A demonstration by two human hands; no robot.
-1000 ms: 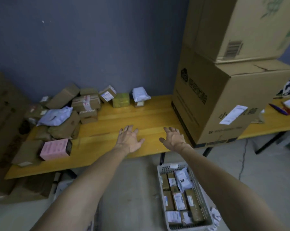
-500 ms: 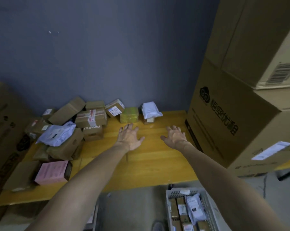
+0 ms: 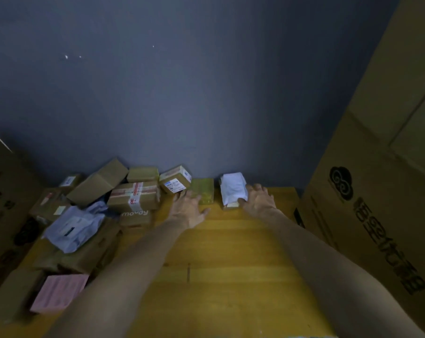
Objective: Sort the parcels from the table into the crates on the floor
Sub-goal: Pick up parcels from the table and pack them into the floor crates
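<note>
Now both hands are at the far edge of the bench (image 3: 231,264), close to the wall (image 3: 206,93). The left hand (image 3: 189,209) lies spread and flat, its fingertips at the near-left corner of the green box (image 3: 204,190), gripping nothing. The right hand (image 3: 259,201) is likewise wide, fingers against the right side of the white parcel (image 3: 232,189), thumb at its near corner; no closed grip shows. That parcel seems to rest on a small tan box (image 3: 231,206), though this is hard to make out. The crates are out of view.

To lift cleanly, I judge each hand should straddle its parcel before closing, thumb on the near face and fingers on the far. The soft white parcel wants a hold across its body, lest it slide off what lies beneath. The left hand should keep off the labelled box (image 3: 174,179) just left of the green one.
</note>
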